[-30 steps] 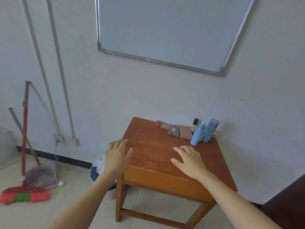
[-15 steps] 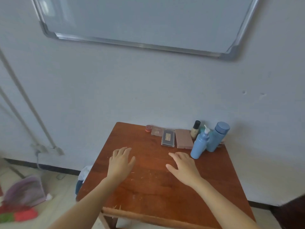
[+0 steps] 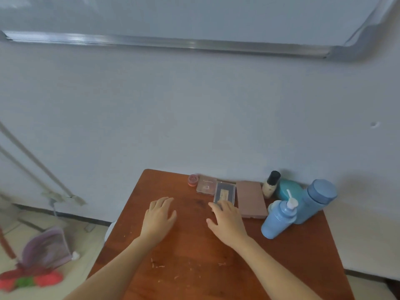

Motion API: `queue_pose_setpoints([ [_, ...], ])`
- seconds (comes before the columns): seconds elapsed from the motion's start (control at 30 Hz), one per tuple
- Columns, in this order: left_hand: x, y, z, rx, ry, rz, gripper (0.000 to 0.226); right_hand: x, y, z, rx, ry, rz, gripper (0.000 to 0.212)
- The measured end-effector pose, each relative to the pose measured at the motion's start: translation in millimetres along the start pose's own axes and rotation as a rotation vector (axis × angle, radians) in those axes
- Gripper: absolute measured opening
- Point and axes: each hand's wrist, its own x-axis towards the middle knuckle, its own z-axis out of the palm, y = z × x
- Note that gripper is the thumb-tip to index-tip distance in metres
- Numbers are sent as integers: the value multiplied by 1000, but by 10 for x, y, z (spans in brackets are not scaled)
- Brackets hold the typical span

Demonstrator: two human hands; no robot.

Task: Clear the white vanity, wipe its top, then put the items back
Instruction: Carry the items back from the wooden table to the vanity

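Observation:
A brown wooden table (image 3: 194, 252) stands against the wall. Along its back edge lie a small red jar (image 3: 192, 179), a pink compact (image 3: 206, 184), a dark palette (image 3: 224, 192) and a larger pink palette (image 3: 251, 199). At the back right stand a small black-capped bottle (image 3: 270, 184), a teal round case (image 3: 287, 189), a blue pump bottle (image 3: 278, 219) and a taller blue bottle (image 3: 315, 200). My left hand (image 3: 159, 218) hovers flat over the table's middle, fingers apart, holding nothing. My right hand (image 3: 227, 220) is spread open, its fingertips at the near end of the dark palette.
A whiteboard (image 3: 194, 20) hangs on the wall above. On the floor at the left lie a purple dustpan (image 3: 45, 250) and a red broom head (image 3: 30, 279). Pipes (image 3: 32, 161) run down the wall at the left. Small crumbs dot the table's front.
The view has come closer to the table. Both hands have moved forward towards the items, the right one reaching the dark palette's near end.

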Motion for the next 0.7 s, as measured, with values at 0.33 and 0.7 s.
queue_pose_setpoints([
  [0.33, 1007, 290, 95, 171, -40, 465, 43, 553, 59, -53, -63, 27, 79, 48],
  [0.7, 1097, -175, 219, 289, -5, 582, 42, 1042, 46, 146, -286, 72, 86, 55],
])
